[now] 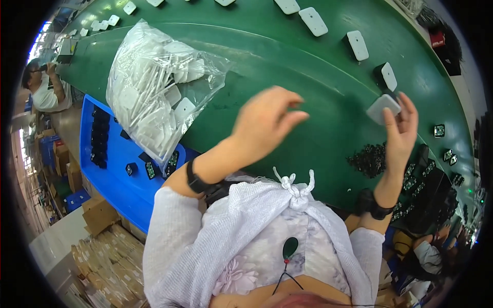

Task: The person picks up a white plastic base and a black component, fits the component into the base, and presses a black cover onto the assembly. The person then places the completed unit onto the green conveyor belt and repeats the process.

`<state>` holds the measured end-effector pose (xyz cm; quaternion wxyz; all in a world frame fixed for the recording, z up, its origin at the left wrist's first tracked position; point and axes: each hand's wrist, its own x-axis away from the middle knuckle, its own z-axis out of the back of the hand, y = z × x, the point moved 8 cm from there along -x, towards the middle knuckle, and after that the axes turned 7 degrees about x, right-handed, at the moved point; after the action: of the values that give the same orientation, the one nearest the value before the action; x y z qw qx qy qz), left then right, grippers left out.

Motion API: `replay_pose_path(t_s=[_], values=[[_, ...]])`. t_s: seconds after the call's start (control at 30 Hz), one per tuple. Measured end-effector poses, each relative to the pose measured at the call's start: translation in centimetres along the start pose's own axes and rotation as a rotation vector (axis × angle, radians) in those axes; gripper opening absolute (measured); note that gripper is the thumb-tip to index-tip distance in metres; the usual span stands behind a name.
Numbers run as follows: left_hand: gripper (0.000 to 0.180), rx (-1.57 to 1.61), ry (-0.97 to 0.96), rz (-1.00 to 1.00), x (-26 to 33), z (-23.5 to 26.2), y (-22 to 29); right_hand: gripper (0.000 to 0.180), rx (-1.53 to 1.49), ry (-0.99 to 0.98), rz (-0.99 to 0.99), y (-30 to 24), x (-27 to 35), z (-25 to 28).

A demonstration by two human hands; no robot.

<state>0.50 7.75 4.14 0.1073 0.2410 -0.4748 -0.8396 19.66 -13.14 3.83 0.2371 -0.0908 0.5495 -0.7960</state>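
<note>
My right hand [403, 129] pinches a flat white square plastic cover [383, 107] between thumb and fingers, over the right part of the green table. My left hand [268, 122], slightly blurred, hovers above the middle of the table. Its thumb and forefinger are apart, and nothing shows between them. To the left of that hand lies a clear plastic bag [154, 87], full of similar white covers. A heap of small black parts [367, 160], perhaps screws, sits on the table just below and left of my right hand.
Black boxes with white tops [356, 45] form a curved row along the far side. A blue tray [115, 190] with black housings stands at left, partly under the bag. More black housings with green circuit boards [413, 177] lie at right. Another person [49, 87] sits far left.
</note>
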Motion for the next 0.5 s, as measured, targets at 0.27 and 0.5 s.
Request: replay_pose_path(t_s=[0.27, 0.5], values=[[0.031, -1.041, 0.112, 0.16, 2.8, 13.3, -7.1, 0.04, 0.376, -0.102, -0.107, 10.2, -9.9, 10.2], [0.051, -1.378, 0.009, 0.196, 2.1, 14.6, -11.6, 0.034, 0.337, -0.221, -0.131, 11.6, -14.2, 9.8]])
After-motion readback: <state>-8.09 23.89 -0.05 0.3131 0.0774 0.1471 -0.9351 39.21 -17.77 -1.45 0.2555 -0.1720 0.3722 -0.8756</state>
